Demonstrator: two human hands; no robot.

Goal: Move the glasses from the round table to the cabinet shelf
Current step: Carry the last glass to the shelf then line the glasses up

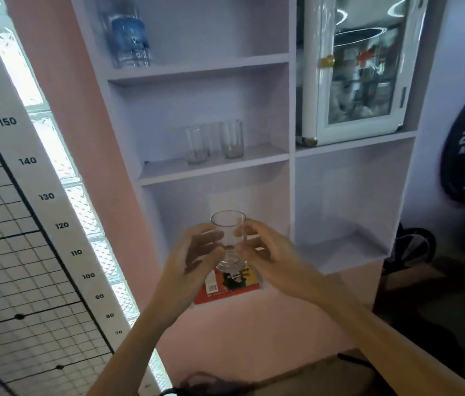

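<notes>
**Two-Handed Grip Holds Stemmed Glass Below the Shelf**

Gripping from both sides, the left hand [194, 252] and the right hand [265, 250] curl their fingers round the bowl of a clear, short-stemmed footed drinking glass [228, 238]. It is held upright, mouth up and long axis vertical, in front of the lower compartment of the pale lilac cabinet [292, 181]. Neither grip is slack: each closes on the glass wall.

Above the grip and a little beyond it, the middle cabinet shelf [262, 155] carries a clear straight-sided tumbler [197, 144] and a second tumbler [232, 139]. Both stand upright, near each other. Bare board lies to their right, on the right hand's side, so that hand looks the nearer one for the placing.

Both forearms reach forward and upward, wrists raised. Judged from this, the coming move is a lift up and forward, and the glass's foot must clear the shelf's front edge.
</notes>
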